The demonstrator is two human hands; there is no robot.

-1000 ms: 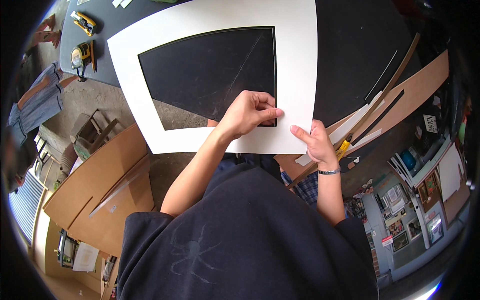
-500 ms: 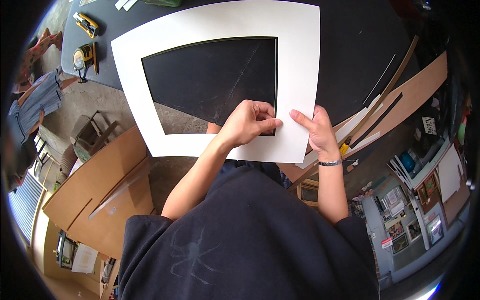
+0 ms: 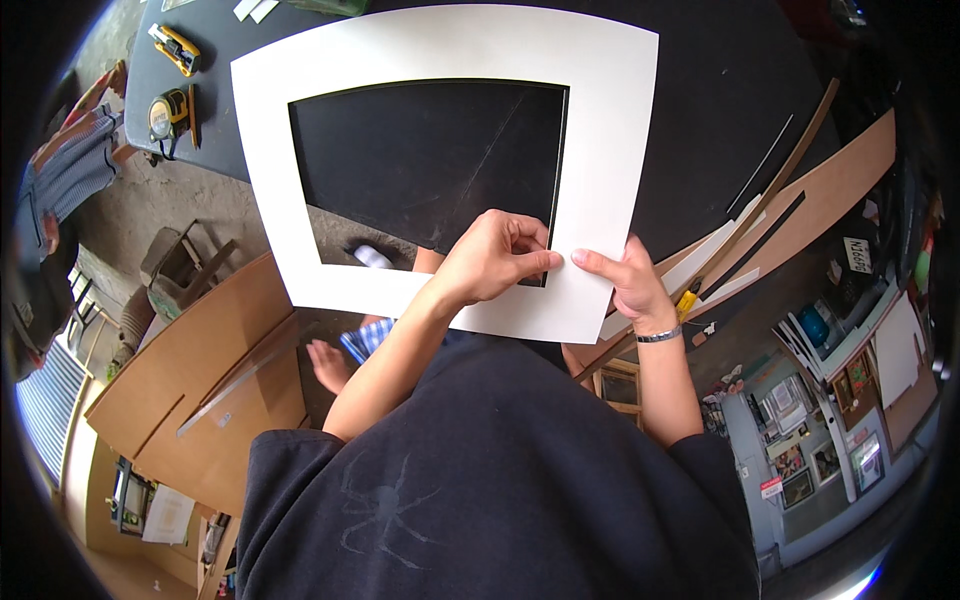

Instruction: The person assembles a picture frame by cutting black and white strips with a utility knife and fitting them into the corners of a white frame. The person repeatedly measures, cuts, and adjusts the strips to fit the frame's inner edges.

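Note:
A white picture mat (image 3: 440, 42) with a large rectangular opening is held up in front of me, over the near edge of a dark table (image 3: 700, 160). My left hand (image 3: 500, 258) reaches across the lower border and pinches the inner edge of the opening near its lower right corner. The curled fingers go in through the opening, with the thumb on the front face. My right hand (image 3: 632, 282) grips the outer right edge, thumb on the front and fingers hidden behind the board. A metal bracelet (image 3: 658, 336) circles my right wrist.
A yellow tape measure (image 3: 168, 116) and a yellow utility knife (image 3: 175, 48) lie at the table's left. Brown board strips (image 3: 830, 190) and a yellow-handled cutter (image 3: 686, 304) are on the right. Large cardboard sheets (image 3: 210, 380) lean at lower left. Another person's hand (image 3: 328, 366) shows beside my left forearm.
The mat has turned slightly clockwise and shifted a little right and down, both hands still on it. Another person's hand and blue checked cloth have appeared near my left forearm.

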